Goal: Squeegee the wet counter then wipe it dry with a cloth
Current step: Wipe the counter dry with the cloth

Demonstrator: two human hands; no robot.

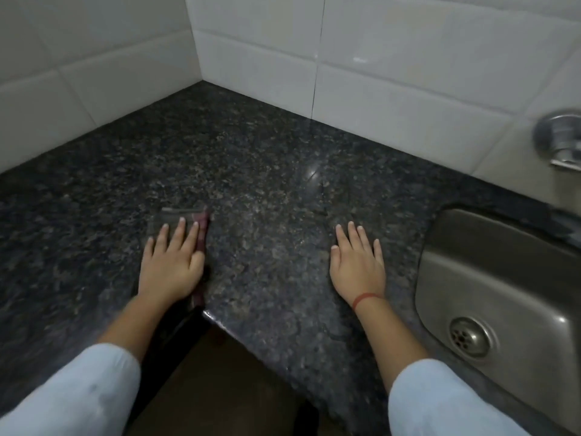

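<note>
The dark speckled granite counter point(267, 152) fills the corner below white tiled walls. A thin grey cloth point(171, 218) with a maroon edge lies flat on it, left of centre. My left hand point(171, 265) presses down on the cloth, fingers stretched over it and the thumb against its maroon side. My right hand point(356, 265) rests palm down on bare counter to the right, fingers apart, holding nothing, with a red thread around the wrist. No squeegee is in view.
A steel sink point(503, 278) with a round drain point(470, 336) is set into the counter at the right. A chrome tap point(559, 140) sticks out of the wall above it. The counter's inner corner edge point(206, 313) lies just below my left hand, above brown floor.
</note>
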